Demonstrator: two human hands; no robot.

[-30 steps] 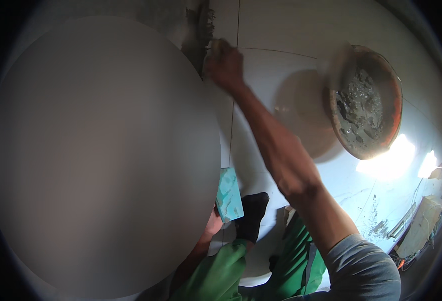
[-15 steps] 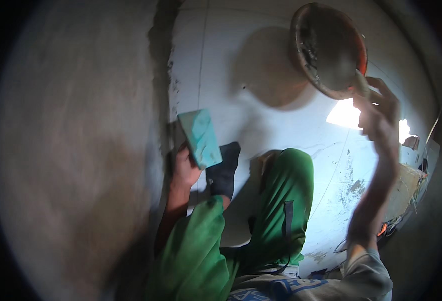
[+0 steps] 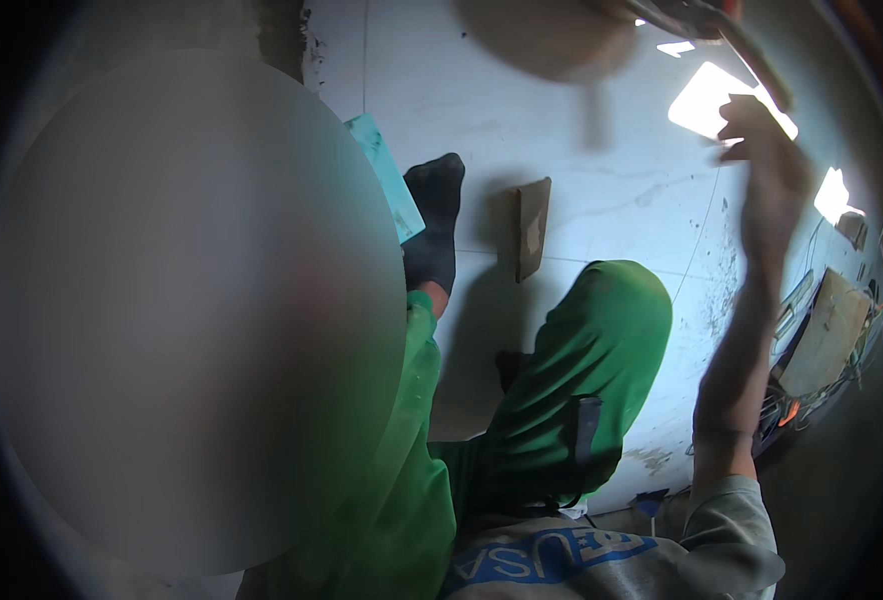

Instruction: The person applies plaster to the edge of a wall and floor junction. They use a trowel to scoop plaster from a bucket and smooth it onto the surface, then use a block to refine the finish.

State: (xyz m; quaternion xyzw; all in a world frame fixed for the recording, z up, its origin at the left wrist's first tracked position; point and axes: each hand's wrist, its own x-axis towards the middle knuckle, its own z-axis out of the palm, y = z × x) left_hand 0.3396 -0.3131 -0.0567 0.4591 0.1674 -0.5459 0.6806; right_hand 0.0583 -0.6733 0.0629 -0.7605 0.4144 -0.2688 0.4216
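At the top edge, partly cut off, is a round reddish bowl (image 3: pixel 676 14). A thin stick-like handle (image 3: pixel 758 68) slants from it toward my right hand (image 3: pixel 764 140). That hand is smeared by motion, but its bent fingers look apart with nothing visible in them, just below the handle's end. A flat teal board (image 3: pixel 389 182) stands tilted beside my dark-socked foot (image 3: pixel 436 220). A large blurred disc covers the board's left side and my left hand. A brown flat rectangular piece (image 3: pixel 533 230) rests on the floor between the board and my bent knee.
The pale tiled floor (image 3: pixel 621 190) carries bright patches of light. To the right lie a tan board (image 3: pixel 826 335) and tangled cords with an orange bit (image 3: pixel 789 412). My green-trousered knee (image 3: pixel 611 330) rises in the middle. A wall strip shows at upper left.
My right hand has come off the bowl's rim. The view has tilted, so the bowl, foot and teal board sit higher. The brown piece is now in plain sight; a blur hides my left hand.
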